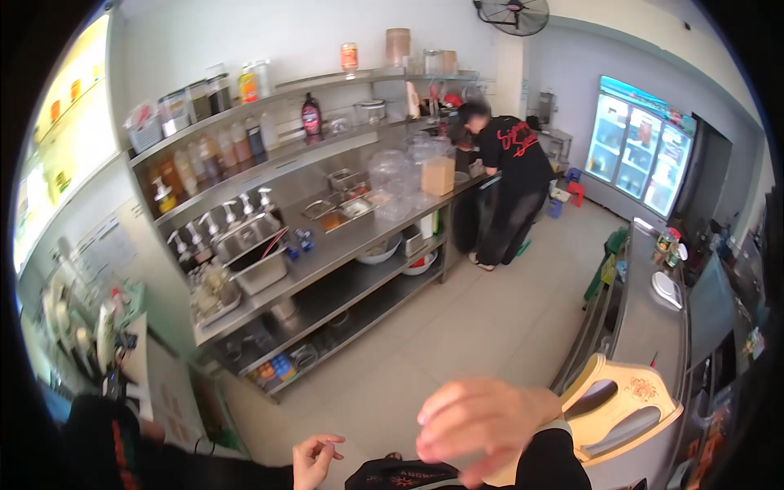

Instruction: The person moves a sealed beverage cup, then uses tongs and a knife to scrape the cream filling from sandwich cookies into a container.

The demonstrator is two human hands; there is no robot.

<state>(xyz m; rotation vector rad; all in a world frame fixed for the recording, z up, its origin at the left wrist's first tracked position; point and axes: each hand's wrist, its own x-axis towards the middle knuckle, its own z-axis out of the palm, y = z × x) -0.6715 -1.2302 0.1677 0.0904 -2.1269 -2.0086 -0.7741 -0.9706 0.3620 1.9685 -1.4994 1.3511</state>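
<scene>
Two hands, left (317, 461) and right (482, 420), fingers loosely curled, hold nothing visible. One chair (641, 389), by the worktop's (641, 314) near end, slants lengthwise, carved top toward it.

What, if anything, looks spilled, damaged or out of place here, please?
Nothing clearly stands out. The visible floor shows no obvious spill, the red-labelled dark bottle stands upright, and the wooden chair back near the right hand shows no clear damage.
</scene>
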